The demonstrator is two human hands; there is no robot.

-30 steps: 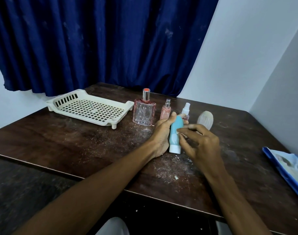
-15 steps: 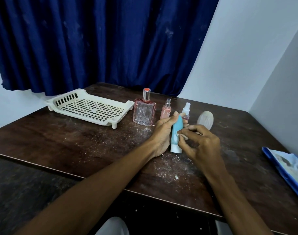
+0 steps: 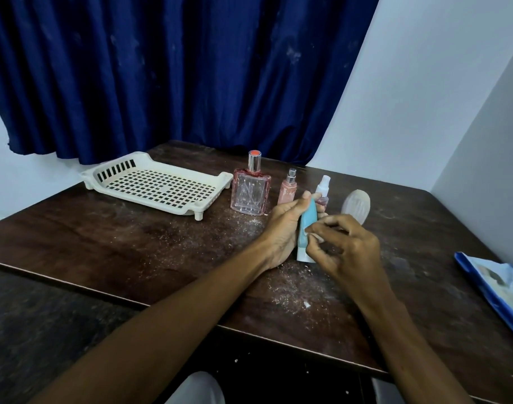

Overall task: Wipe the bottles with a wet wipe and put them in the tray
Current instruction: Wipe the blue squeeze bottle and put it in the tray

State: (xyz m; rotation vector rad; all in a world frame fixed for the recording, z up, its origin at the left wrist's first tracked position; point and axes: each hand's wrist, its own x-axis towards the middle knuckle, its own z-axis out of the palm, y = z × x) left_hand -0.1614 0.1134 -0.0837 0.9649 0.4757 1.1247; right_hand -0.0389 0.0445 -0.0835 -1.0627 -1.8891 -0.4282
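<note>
The left hand [image 3: 281, 228] holds a light blue plastic bottle [image 3: 307, 225] from behind, with its fingers wrapped round the far side. The bottle is upside down, with its white cap at the bottom, close to the bench [image 3: 132, 243]. You cannot tell if the cap touches the wood. The right hand [image 3: 345, 252] pinches a small white wet wipe [image 3: 311, 235] between thumb and fingers and presses it on the front of the bottle. Most of the wipe is hidden under the fingers.

Just behind the hands stand four more bottles in a row. A little clear spray bottle with a white top [image 3: 324, 184] is partly hidden by the left fingertips. A white oval bottle with ridges [image 3: 355, 204] is partly hidden by the right hand. To the left are a small pink spray bottle [image 3: 288, 191] and a square pink glass bottle with a silver neck [image 3: 250, 193].

Further left is a cream plastic tray with holes [image 3: 223, 182], with no bottles in it. The dark brown wooden bench has white crumbs on it. At the right edge a blue and white packet [image 3: 500, 290] is cut off. A dark blue curtain [image 3: 191, 68] hangs behind.
</note>
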